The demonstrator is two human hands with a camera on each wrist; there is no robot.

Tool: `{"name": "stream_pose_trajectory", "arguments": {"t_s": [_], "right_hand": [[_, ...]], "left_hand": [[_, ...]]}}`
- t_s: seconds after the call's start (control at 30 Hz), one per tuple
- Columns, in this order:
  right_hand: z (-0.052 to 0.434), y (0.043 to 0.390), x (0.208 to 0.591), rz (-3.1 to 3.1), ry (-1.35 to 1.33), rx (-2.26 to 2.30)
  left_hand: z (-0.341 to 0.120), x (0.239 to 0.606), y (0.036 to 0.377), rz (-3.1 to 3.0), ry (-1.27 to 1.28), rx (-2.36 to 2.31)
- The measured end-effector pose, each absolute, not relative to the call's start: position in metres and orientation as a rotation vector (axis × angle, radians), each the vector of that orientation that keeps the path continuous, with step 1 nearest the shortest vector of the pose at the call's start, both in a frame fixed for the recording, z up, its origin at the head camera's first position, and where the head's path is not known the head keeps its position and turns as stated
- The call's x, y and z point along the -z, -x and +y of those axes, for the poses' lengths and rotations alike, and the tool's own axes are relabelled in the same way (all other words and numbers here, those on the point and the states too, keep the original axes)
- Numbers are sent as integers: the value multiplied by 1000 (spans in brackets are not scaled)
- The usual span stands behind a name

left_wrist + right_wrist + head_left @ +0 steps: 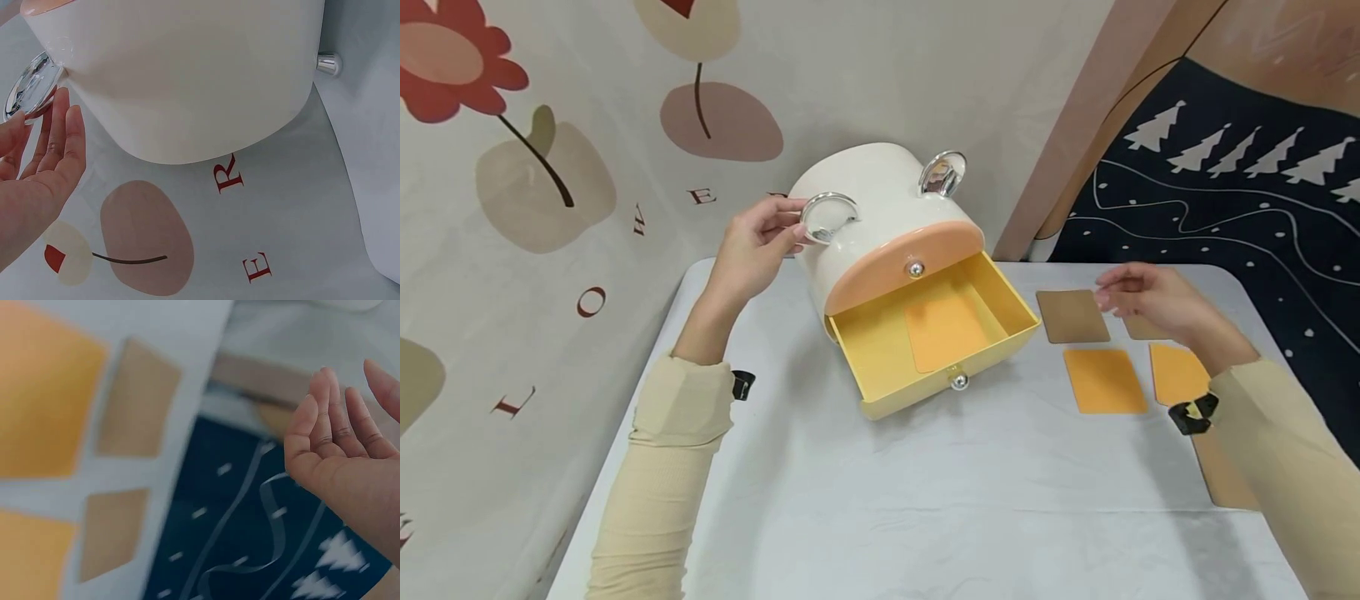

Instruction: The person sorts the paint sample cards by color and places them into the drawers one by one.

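Observation:
A white rounded storage box (880, 208) stands at the back of the table, its peach upper drawer (902, 265) closed. Its yellow lower drawer (880, 342) is pulled out, and an orange card (946, 332) lies inside. My left hand (793, 229) touches the clear ring handle (829, 217) on the box's left side. In the left wrist view the fingers (62, 131) are straight beside the ring (28, 84). My right hand (1112, 292) hovers with relaxed fingers and holds nothing, just right of a brown card (1071, 315).
More cards lie to the right on the white tablecloth (925, 500): two orange cards (1105, 380) (1176, 373) and a brown card (1225, 475) near the edge. A second ring handle (942, 173) sits on the box's right. Printed fabric hangs behind and to the right.

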State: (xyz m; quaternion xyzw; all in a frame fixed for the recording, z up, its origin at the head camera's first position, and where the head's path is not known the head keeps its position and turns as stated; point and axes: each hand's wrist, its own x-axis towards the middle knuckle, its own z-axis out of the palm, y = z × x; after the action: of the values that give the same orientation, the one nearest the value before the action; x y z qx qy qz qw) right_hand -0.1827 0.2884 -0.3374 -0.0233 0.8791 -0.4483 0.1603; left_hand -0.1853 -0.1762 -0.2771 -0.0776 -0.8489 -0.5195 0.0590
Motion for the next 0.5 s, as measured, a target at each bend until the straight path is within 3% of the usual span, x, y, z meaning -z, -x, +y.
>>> {"name": "stream_pose_trajectory", "arguments": {"t_s": [0.5], "right_hand": [[349,151,435,2403,-233,1268]], "left_hand": [[-178,278,185,-2572,210,1578]]}}
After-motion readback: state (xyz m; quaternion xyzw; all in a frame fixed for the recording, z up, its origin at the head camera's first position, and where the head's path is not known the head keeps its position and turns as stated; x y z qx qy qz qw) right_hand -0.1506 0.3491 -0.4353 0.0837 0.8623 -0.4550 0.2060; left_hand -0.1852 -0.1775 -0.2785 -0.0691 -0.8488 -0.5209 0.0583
